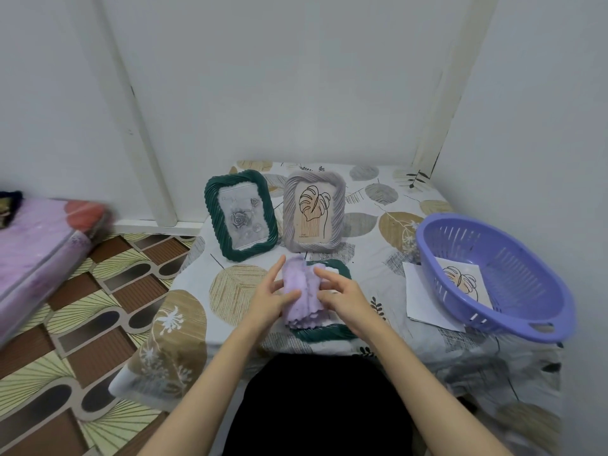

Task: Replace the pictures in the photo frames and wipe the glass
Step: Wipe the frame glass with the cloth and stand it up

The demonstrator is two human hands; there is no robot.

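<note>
Head view: both hands hold a folded lilac cloth (pixel 301 296) over a dark green frame lying flat (pixel 329 332) at the near edge of the table (pixel 378 274). Left hand (pixel 271 299) grips the cloth's left side, thumb across the front, index finger stretched up past the cloth's top edge. Right hand (pixel 343 297) pinches the cloth's right side, fingers curled onto it. The cloth hides most of the flat frame; only its top-right corner and its near rim show, so whether the cloth touches its glass can't be told.

Behind the cloth, two frames stand upright, tilted back: a dark green standing frame (pixel 240 214) with a grey rose picture, back-left of the cloth, and a grey frame (pixel 314 210) with a line-drawn leaf picture, directly behind the cloth. The two are just beside each other.

Right of the cloth, a purple slotted basket (pixel 513 258) sits on the table with a leaf print (pixel 464 279) inside. A white sheet (pixel 424 297) lies partly under the basket's left edge.

The table has a leaf-pattern tablecloth.
</note>
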